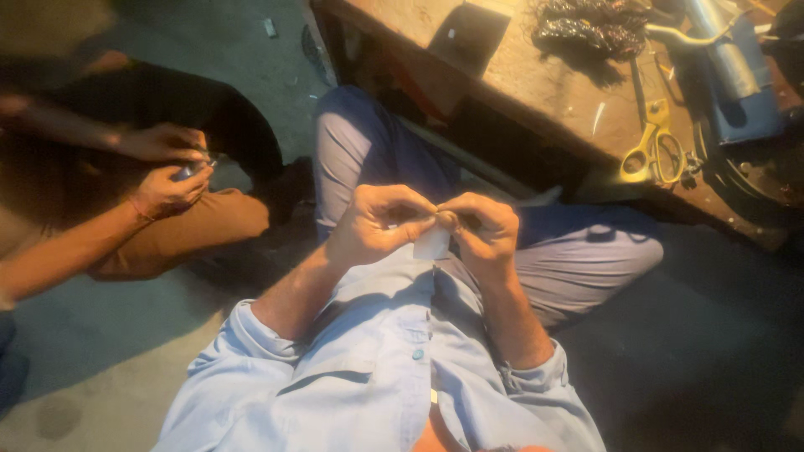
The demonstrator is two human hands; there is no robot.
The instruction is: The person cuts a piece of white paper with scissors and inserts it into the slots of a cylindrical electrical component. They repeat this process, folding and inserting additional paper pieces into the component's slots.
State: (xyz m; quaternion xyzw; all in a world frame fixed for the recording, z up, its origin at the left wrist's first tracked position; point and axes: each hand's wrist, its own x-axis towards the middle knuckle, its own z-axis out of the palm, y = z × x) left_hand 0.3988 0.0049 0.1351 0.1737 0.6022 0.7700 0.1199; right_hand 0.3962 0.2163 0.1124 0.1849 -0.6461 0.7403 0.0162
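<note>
Sitting on the floor (117, 368) with legs folded, light blue shirt and grey trousers below me. Both my hands are raised together over my lap. My left hand (374, 224) and right hand (486, 228) meet at the fingertips, fingers of each pinched shut on a small pale tag-like piece (431, 243) that hangs between them, just under the thumbs. What the piece is made of I cannot tell; the view is soft.

Low wooden worktop (536, 79) ahead of my knees. On it: yellow-handled scissors (653, 151) near the front edge, a dark tangled bundle (590, 29) farther back, a flat dark square (471, 35) to its left, a blue machine (733, 79) at the right end.

To my left a second person sits close, their two hands (167, 172) closed around a small object, well apart from mine.
</note>
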